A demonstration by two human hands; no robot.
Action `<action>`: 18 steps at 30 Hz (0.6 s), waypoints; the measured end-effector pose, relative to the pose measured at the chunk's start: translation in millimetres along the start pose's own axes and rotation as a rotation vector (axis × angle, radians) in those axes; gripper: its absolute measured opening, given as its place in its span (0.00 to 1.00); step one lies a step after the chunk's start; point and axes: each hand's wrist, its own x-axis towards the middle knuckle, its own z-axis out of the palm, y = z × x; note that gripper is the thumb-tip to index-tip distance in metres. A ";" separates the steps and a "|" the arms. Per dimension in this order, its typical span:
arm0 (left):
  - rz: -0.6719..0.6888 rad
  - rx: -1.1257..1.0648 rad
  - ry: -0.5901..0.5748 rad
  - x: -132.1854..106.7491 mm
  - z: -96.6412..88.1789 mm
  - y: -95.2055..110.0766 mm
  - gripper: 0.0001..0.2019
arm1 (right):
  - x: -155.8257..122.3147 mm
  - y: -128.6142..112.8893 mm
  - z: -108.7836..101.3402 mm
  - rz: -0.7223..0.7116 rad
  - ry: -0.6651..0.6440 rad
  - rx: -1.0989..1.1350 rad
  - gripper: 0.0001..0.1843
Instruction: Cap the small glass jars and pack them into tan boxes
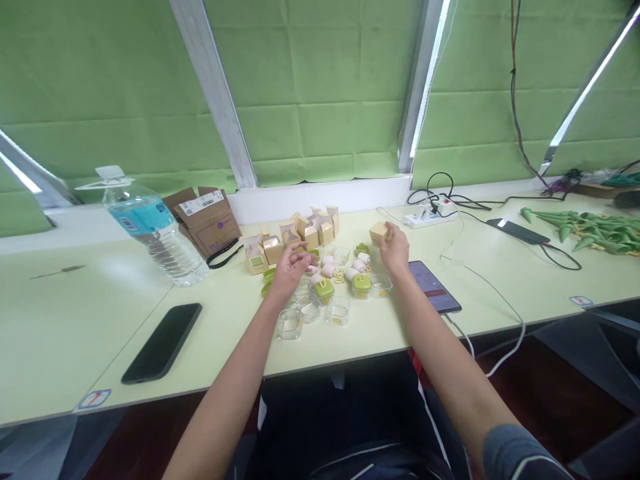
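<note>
My right hand (pixel 395 249) has its fingers on a small tan cardboard box (pixel 378 233), gripping it at the right of the pile. Over the left part of the pile hovers my left hand (pixel 292 268), its fingers loosely apart and nothing visible in them. Below and between the hands lie clear plastic cups (pixel 339 311), several pale pink egg-shaped pieces (pixel 329 270) and small yellow pieces (pixel 339 275). Two clear containers wear green lids (pixel 324 288). Loose green parts (pixel 269 275) sit partly hidden by my left hand. Behind them stand several opened tan boxes (pixel 273 249).
A large water bottle (pixel 157 230) and an open brown carton (pixel 210 223) stand at the left. A black phone (pixel 162 343) lies in front of them. To the right are a lit phone (pixel 434 287) with a cable, a power strip (pixel 431 218), a power bank (pixel 518 231) and green pointed items (pixel 590 230).
</note>
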 end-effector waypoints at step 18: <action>-0.001 0.049 -0.024 1.2 -1.3 -2.9 0.18 | -8.4 -20.0 3.0 -0.128 -0.154 0.015 0.25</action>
